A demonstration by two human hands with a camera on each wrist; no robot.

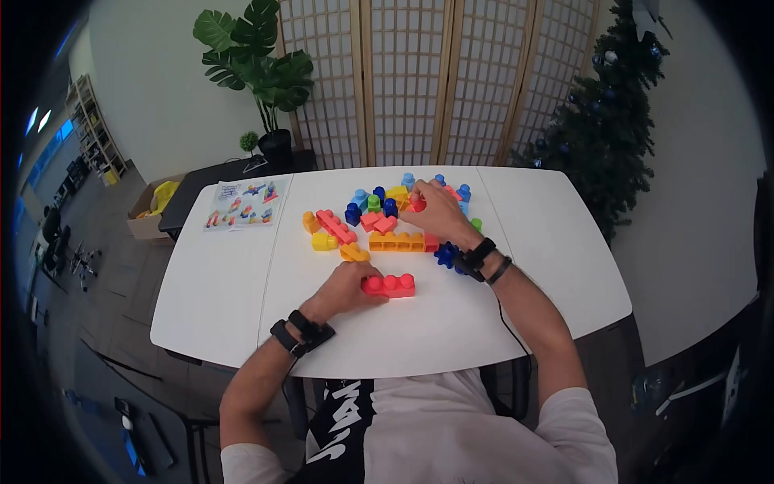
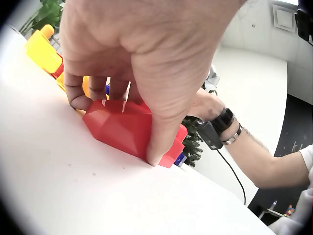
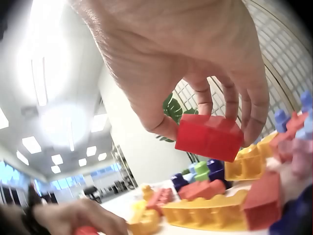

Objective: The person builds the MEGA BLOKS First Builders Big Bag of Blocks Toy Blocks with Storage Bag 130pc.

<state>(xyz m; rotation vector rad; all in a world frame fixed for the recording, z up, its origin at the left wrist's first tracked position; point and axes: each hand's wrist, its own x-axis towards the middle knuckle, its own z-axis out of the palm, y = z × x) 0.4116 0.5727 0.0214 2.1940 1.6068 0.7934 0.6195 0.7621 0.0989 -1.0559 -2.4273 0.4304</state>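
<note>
My left hand [image 1: 347, 288] grips the left end of a long red toy brick [image 1: 397, 286] with round studs, lying near the front of the white table. Seen from the left wrist, the thumb is on one side of this red brick [image 2: 122, 128] and the fingers curl round the other. Over the back of the brick pile, my right hand [image 1: 448, 218] pinches a smaller red brick [image 3: 209, 137] between thumb and fingers. That brick is held above the other pieces, mostly covered by the hand in the head view.
Several loose bricks lie mid-table, among them a long orange brick [image 1: 397, 242], a long red brick [image 1: 335, 227], a yellow brick [image 1: 324, 242] and a dark blue star-shaped piece [image 1: 446, 255]. A printed picture sheet [image 1: 240, 205] lies at the left. A cable [image 1: 509, 323] hangs from the right wrist.
</note>
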